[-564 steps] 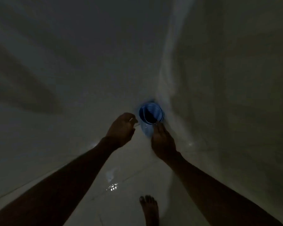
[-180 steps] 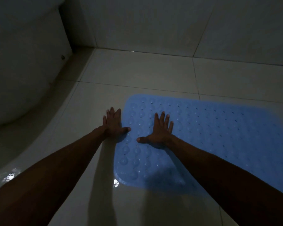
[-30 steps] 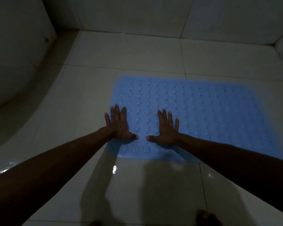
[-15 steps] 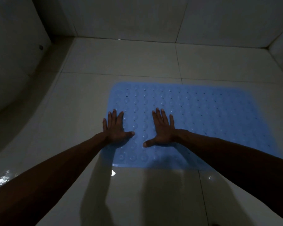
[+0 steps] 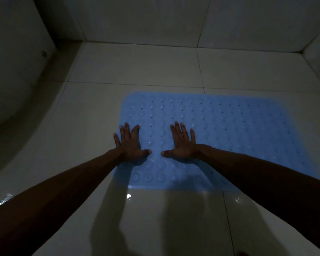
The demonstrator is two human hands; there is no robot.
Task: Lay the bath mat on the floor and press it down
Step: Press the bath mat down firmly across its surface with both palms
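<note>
I see bath mat (image 5: pixel 220 130) flat on floor (image 5: pixel 137 71) | left hand (image 5: pixel 129 141) spread, pressing mat's left edge | right hand (image 5: pixel 183 143) spread, pressing mat

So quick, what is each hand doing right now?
Left hand: open, fingers straight, pressing flat on the blue dimpled rubber bath mat.
Right hand: open, flat on the mat too.

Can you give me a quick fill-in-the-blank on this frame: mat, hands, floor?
1. The bath mat is coloured ____.
2. Both hands press on it with fingers ____: left hand, right hand.
3. The mat lies flat on the tiled ____.
4. The hands press nearest the mat's ____ end.

Missing words: blue; spread flat; floor; left
</note>
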